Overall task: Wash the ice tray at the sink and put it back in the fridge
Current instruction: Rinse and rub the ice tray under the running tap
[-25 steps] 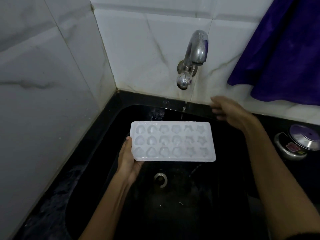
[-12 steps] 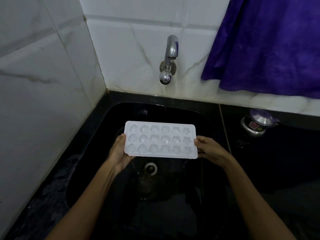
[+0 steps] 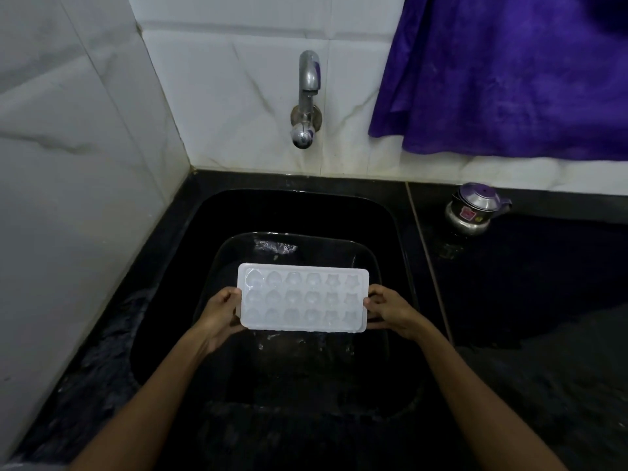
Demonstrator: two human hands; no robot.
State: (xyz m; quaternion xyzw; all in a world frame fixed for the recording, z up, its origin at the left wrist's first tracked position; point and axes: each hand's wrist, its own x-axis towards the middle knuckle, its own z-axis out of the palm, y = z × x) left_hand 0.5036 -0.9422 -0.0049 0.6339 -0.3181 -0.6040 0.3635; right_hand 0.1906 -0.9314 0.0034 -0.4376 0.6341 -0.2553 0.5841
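A white plastic ice tray (image 3: 302,297) with three rows of shaped moulds is held level over the black sink (image 3: 397,229), cavities facing up. My left hand (image 3: 221,314) grips its left short edge, thumb on top and fingers underneath. My right hand (image 3: 390,309) grips the right short edge the same way. The chrome tap (image 3: 306,96) sticks out of the white tiled wall above the sink's far side; no water stream is visible. Wet patches shine on the sink floor beneath the tray.
A small steel pot with a lid (image 3: 474,210) stands on the black counter right of the sink. A purple cloth (image 3: 509,73) hangs over the wall at the upper right. A marble-patterned wall (image 3: 68,164) closes off the left side.
My right hand came away from the tap area and took hold of the tray's right edge. The view pulled back and the tray now sits lower and nearer to me over the sink.
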